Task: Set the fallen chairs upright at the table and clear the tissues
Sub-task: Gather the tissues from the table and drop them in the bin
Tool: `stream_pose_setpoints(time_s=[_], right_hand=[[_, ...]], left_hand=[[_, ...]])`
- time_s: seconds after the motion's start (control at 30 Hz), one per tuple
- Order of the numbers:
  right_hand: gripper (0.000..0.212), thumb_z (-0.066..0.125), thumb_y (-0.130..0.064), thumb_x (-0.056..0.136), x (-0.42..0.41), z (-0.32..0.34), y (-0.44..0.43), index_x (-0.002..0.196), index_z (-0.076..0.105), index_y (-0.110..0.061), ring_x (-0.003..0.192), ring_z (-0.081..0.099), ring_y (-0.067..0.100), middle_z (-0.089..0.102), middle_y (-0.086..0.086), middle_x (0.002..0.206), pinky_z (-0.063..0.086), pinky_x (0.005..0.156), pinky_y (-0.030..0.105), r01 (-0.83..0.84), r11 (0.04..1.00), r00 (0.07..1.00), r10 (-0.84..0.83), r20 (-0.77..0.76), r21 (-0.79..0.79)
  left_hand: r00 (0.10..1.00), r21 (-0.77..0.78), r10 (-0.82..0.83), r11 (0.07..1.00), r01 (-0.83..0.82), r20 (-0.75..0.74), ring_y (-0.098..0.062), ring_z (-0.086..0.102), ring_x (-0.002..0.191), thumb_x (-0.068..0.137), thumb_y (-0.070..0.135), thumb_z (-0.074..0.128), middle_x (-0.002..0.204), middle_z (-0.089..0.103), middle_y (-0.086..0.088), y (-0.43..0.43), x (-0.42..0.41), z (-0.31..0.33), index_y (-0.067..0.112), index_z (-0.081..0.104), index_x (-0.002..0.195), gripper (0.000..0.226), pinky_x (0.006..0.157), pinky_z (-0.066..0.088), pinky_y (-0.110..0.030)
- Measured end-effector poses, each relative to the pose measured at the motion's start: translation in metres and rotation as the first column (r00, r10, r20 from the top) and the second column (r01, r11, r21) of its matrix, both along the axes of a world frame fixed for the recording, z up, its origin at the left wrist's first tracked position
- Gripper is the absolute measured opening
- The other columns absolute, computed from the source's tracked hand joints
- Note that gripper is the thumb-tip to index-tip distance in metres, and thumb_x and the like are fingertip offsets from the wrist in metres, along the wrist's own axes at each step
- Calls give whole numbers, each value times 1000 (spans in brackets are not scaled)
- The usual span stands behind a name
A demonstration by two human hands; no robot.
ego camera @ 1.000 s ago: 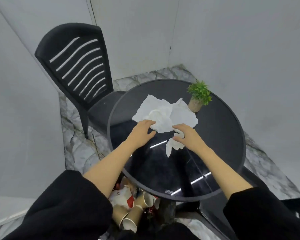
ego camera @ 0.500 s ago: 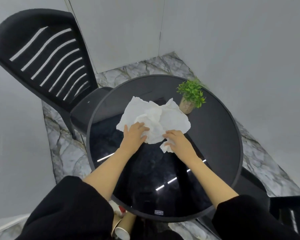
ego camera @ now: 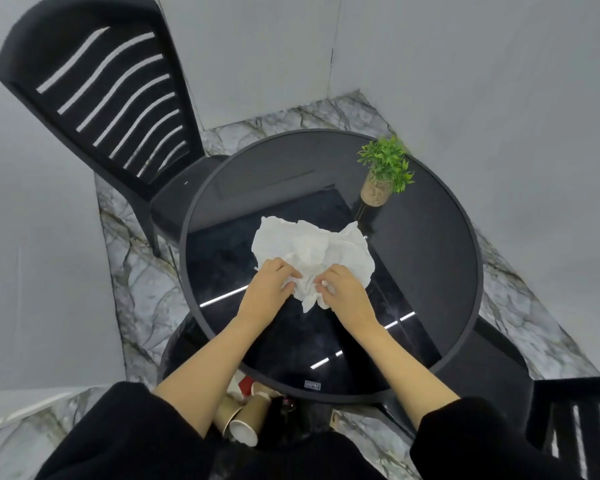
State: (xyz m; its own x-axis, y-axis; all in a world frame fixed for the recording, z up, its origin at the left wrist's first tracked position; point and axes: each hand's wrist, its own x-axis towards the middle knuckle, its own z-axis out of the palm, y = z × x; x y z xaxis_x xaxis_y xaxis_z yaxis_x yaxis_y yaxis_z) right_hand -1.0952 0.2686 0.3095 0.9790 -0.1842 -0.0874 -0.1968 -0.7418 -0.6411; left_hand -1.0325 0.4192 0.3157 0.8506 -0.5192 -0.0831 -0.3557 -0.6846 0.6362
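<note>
Both hands, left [ego camera: 271, 287] & right [ego camera: 343, 292], curl shut pinching tissues [ego camera: 312, 254] at 6 o'clock edge. Paper's light, soft, prob. tears easily; bunch from edges inward, off desk [ego camera: 430, 271].

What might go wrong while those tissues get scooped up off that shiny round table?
1. The tissues spread well beyond the left hand and right hand; loose far edges may slip free and be left behind.
2. The small potted plant stands just beyond the pile, so a wide sweep might tip it.
3. Paper cups lie below the table edge near the person, so dropped tissue could land among them.
</note>
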Motion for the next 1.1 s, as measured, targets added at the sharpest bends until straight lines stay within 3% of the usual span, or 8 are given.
stream_pose_setpoints(time_s=[0.1, 0.23, 0.4, 0.53, 0.73, 0.83, 0.93, 1.1], right_hand=[[14, 55, -10, 91, -8, 7, 23, 92, 69, -7, 85, 48, 7, 51, -8, 89, 38, 67, 6, -37, 998, 998, 35, 44, 42], [13, 55, -11, 91, -13, 12, 63, 92, 67, -7, 87, 48, 7, 50, -8, 91, 37, 68, 9, -149, 986, 987, 145, 66, 77], [10, 57, -7, 89, -22, 12, 125, 91, 67, -4, 91, 52, 16, 61, 7, 93, 34, 70, 13, -329, 942, 942, 322, 99, 62], [9, 59, -4, 87, -33, 9, 177, 88, 68, -2, 93, 56, 23, 64, 12, 93, 30, 76, 13, -460, 887, 885, 453, 102, 48], [12, 57, -6, 88, -54, -7, 230, 94, 67, -2, 98, 55, 22, 63, 14, 99, 32, 77, 14, -597, 799, 802, 593, 67, 71], [11, 58, -8, 88, -65, -17, 238, 93, 67, -4, 97, 55, 21, 63, 12, 98, 36, 78, 19, -603, 792, 797, 603, 29, 97], [9, 62, -6, 86, -73, -25, 239, 90, 69, -3, 93, 58, 23, 63, 14, 93, 32, 75, 12, -579, 807, 812, 584, -4, 117], [8, 63, -5, 84, -87, -42, 229, 89, 69, -3, 92, 58, 22, 64, 13, 93, 34, 75, 1, -495, 855, 855, 511, -86, 156]], left_hand=[[998, -55, 57, 997, -56, 25, -16, 50, 103, 87, 7, 54, 105, 60, -4, 25, -22, 4, 13, 66, 102, 20, 85, 34, -17], [983, -92, 177, 981, -172, 47, -11, 47, 98, 86, 6, 55, 103, 59, -3, 70, -48, 6, 14, 65, 101, 20, 85, 32, -13], [943, -129, 330, 938, -322, 46, -10, 46, 95, 83, 2, 57, 99, 58, -4, 138, -82, 7, 12, 65, 98, 20, 83, 30, -9], [882, -123, 470, 878, -462, 42, -7, 45, 94, 80, -3, 59, 96, 58, -4, 191, -112, 0, 10, 67, 94, 21, 85, 28, 4], [784, -114, 620, 777, -619, -33, -13, 52, 95, 79, -3, 60, 95, 56, 4, 242, -160, -20, 12, 68, 92, 21, 86, 30, 3], [766, -100, 639, 760, -643, -71, -16, 54, 97, 79, -2, 61, 96, 59, -1, 250, -177, -31, 11, 68, 93, 20, 84, 34, -2], [757, -109, 640, 750, -653, -130, -26, 58, 97, 77, 0, 59, 97, 63, -10, 248, -184, -42, 7, 69, 92, 19, 84, 38, -18], [776, -96, 597, 776, -623, -205, -22, 55, 101, 78, -4, 60, 98, 63, -7, 234, -181, -48, 9, 69, 92, 21, 85, 33, -15]])
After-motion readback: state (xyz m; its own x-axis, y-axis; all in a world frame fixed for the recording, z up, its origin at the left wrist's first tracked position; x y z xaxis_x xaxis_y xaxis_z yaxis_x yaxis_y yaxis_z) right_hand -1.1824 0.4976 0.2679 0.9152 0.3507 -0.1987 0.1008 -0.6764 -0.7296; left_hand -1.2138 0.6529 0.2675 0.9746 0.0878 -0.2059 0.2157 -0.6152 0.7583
